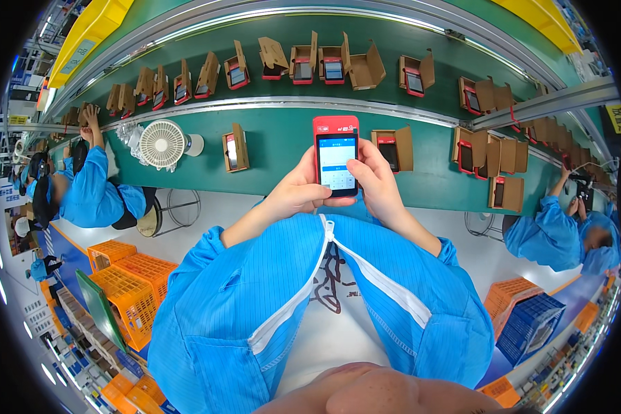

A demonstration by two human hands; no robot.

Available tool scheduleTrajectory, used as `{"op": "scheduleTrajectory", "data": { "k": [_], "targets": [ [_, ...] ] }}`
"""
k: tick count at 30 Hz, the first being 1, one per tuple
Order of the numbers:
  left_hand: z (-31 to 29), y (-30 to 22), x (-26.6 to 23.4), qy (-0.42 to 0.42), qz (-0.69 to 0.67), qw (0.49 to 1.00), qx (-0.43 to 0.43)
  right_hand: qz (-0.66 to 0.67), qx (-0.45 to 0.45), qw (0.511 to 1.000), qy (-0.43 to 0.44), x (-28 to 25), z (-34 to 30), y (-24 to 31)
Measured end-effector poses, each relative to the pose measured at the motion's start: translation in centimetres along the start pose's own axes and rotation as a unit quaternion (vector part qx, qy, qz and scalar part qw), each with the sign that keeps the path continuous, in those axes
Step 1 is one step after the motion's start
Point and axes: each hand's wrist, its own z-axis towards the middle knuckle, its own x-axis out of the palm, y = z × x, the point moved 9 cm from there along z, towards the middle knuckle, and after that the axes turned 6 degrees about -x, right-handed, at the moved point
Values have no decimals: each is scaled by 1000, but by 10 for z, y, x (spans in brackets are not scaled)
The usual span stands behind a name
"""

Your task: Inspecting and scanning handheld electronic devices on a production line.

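Observation:
Between my two hands is a red handheld payment terminal [337, 128], upright, with its lit screen facing me. A blue and white page with a keypad shows on the screen. My left hand [298, 185] wraps its left side, the thumb lying at the lower screen. On the right side my right hand [378, 181] grips it, with the thumb over the screen's right edge. To the left on the green bench stands an open cardboard box [237, 153] with a terminal in it. Another open box [405, 148] with a terminal is just right of my right hand.
Open boxes with red terminals [302, 68] line the far conveyor behind a metal rail [255, 103]. A white fan [163, 144] sits left on the green bench [283, 148]. More boxes [506, 192] stand right. Co-workers in blue [83, 193] sit either side; orange crates [127, 293] stand behind.

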Motion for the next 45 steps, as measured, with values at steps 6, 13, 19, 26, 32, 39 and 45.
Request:
{"op": "scheduleTrajectory", "data": {
  "k": [6,13,19,26,32,39,45],
  "targets": [
    [0,-5,-1,3,-5,1000,3,-46,13,999,13,4,3,-2],
    [-1,-5,-6,10,10,1000,-8,21,6,999,-25,2,9,-9],
    [-4,-5,-13,11,23,1000,-16,21,8,998,-60,4,13,-16],
    [0,-8,-30,12,-43,999,8,-73,9,996,-43,10,15,-16],
    [14,-15,-59,-21,11,999,41,-361,57,931,-22,22,26,-26],
    [10,-9,-91,-1,5,998,-55,-209,55,939,-268,-130,119,-127],
    [0,-22,-121,-44,32,992,-116,-469,103,807,-343,-269,236,-181]
  ]
}}
